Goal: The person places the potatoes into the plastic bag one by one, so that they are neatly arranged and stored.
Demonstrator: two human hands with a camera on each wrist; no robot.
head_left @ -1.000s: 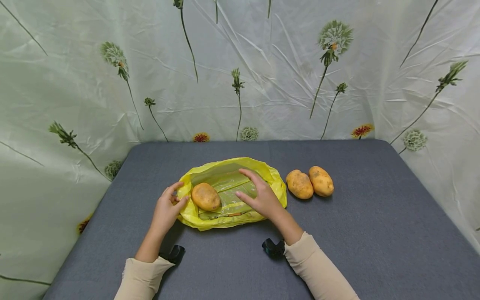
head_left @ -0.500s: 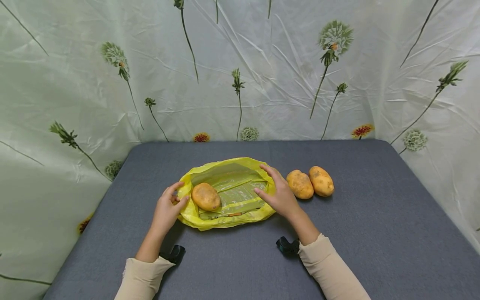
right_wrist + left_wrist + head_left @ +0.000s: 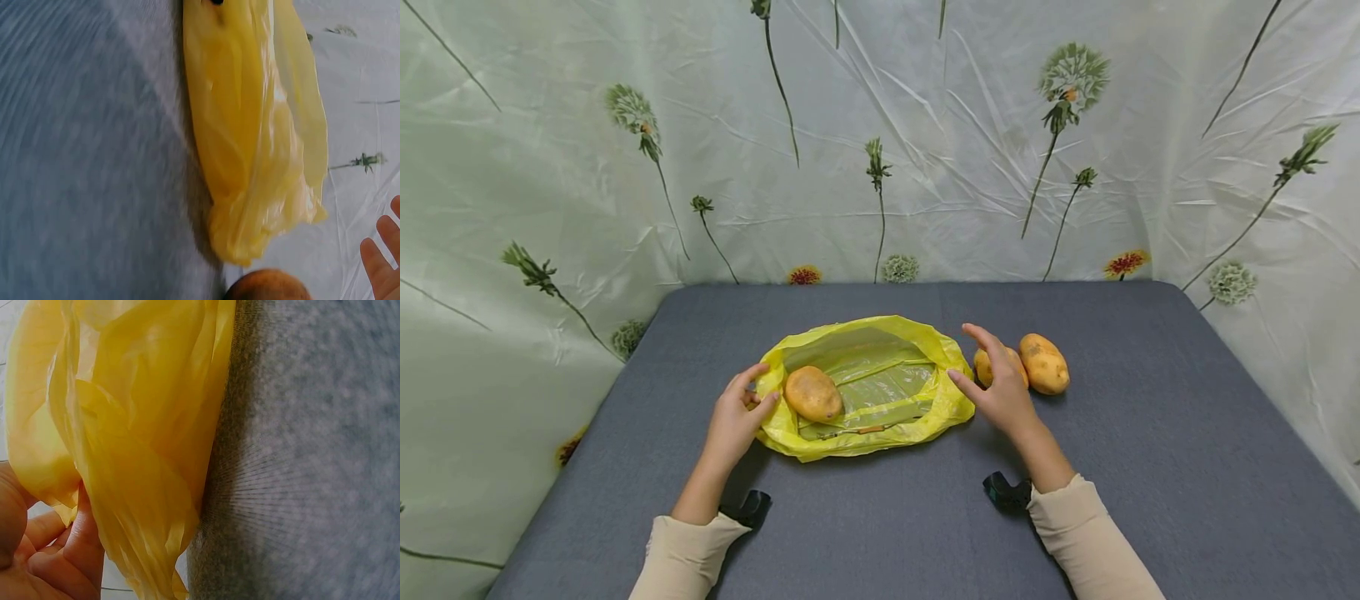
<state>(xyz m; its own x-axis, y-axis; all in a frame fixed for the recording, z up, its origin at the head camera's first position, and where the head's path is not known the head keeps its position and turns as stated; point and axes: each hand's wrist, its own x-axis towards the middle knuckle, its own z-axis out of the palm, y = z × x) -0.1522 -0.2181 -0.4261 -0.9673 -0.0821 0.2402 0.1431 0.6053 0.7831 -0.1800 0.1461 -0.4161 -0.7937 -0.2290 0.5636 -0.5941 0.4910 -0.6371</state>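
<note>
The work looks partly done: one potato lies inside the yellow bag at left, two potatoes outside on the right, while the left hand pinches the bag's left rim and the right hand, fingers spread, holds nothing.

Free room in yellow bag, right of potato.

A thin, crinkled yellow plastic bag lies on the surface, its mouth spread wide. One tan, oval potato rests inside, near the left end. Just beyond the right end, an inner potato, partly hidden, and an outer potato, fully visible, lie side by side
</note>
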